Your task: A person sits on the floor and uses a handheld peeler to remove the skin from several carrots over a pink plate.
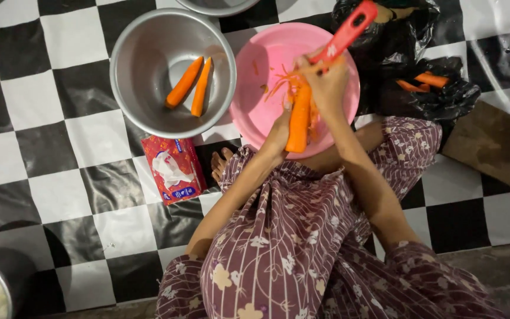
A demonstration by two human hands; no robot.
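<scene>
Floor: black-and-white chequered sheet (42, 177) carries everything; the person sits at its near edge, knees in patterned purple cloth.
Pink bowl (267, 65): round plastic basin at the far middle of the sheet, just beyond the knees, with thin orange peelings lying inside.
Metal bowl (143, 53): just left of the pink bowl, holding two peeled carrot pieces (191, 85) side by side.
Black bag (402, 59): crumpled plastic at the far right edge of the sheet, with more carrots (429, 80) showing in its folds.
Red packet (173, 168): flat printed pack lying below the metal bowl, near the left knee.
Carrot (298, 121): held upright over the pink bowl's near rim, partly stripped.
Left hand (278, 133): closed around the carrot's lower part, fingers wrapped behind it.
Right hand (326, 82): fist gripped on the red-handled peeler (346, 32), whose blade end meets the carrot's upper part.
Doing it well, as I judge it: keep the carrot over the pink bowl so shavings fall inside, draw long light strokes away from the holding fingers, and turn the carrot a little after each stroke so no skin is missed.
</scene>
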